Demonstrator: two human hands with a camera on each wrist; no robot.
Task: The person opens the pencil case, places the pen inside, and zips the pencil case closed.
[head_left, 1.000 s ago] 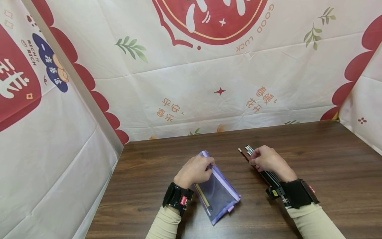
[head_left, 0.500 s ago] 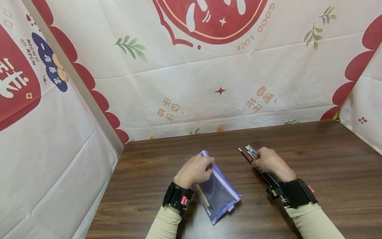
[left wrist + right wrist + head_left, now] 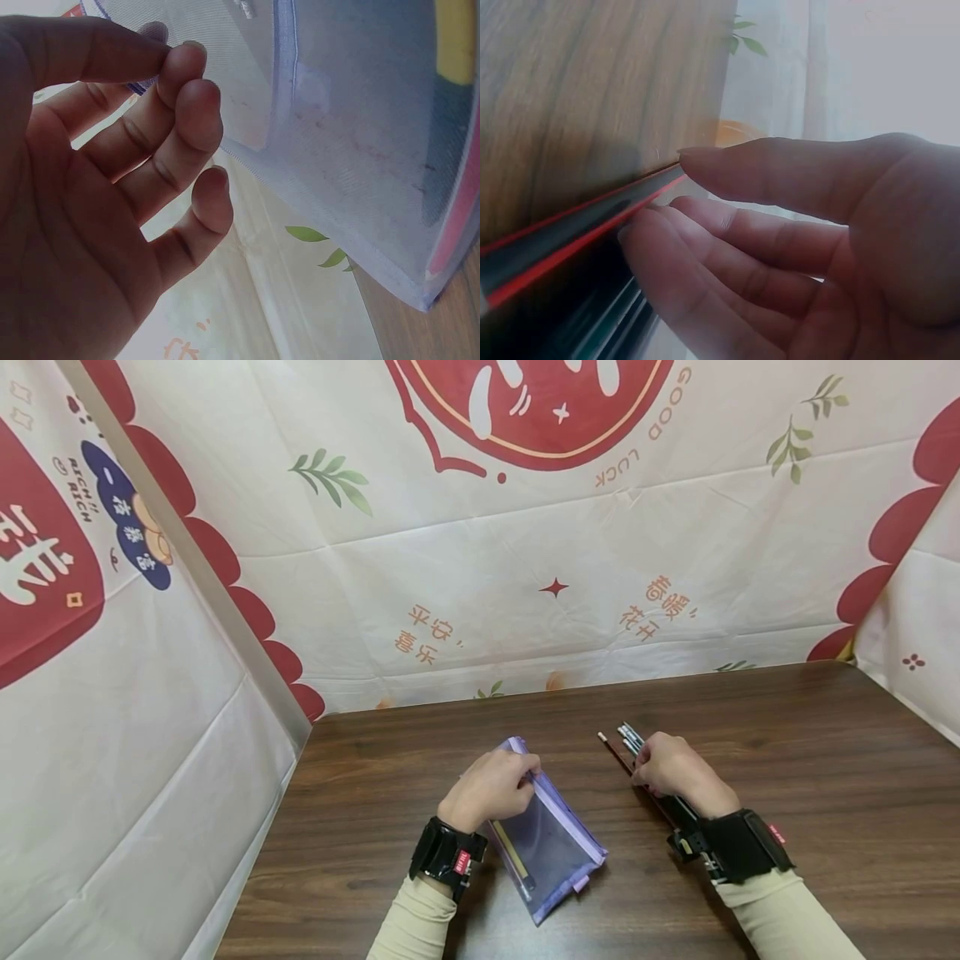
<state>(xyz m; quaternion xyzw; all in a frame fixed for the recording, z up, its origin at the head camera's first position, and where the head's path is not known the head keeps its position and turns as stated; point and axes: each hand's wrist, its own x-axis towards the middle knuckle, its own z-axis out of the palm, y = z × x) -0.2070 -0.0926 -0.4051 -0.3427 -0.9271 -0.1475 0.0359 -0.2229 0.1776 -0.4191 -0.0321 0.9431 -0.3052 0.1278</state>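
In the head view, my left hand pinches the upper part of a purple mesh zip pouch between thumb and fingers. Inside the mesh lies a yellow, dark-ended stick-shaped item; a pink one also shows in the left wrist view. My right hand is over a bundle of pencils on the table. Between its thumb and index finger runs a dark pencil with red stripes, which it pinches. That pencil's white-tipped end sticks out at the left, apart from the other pencils, whose middles my hand hides.
The brown wooden table runs back to a white printed cloth. Another cloth hangs at the left, and one at the right. Black camera straps sit on both wrists.
My right hand has shifted slightly down toward me along the pencils. The striped pencil's end has moved a touch to the left. My left hand and the pouch stay put.
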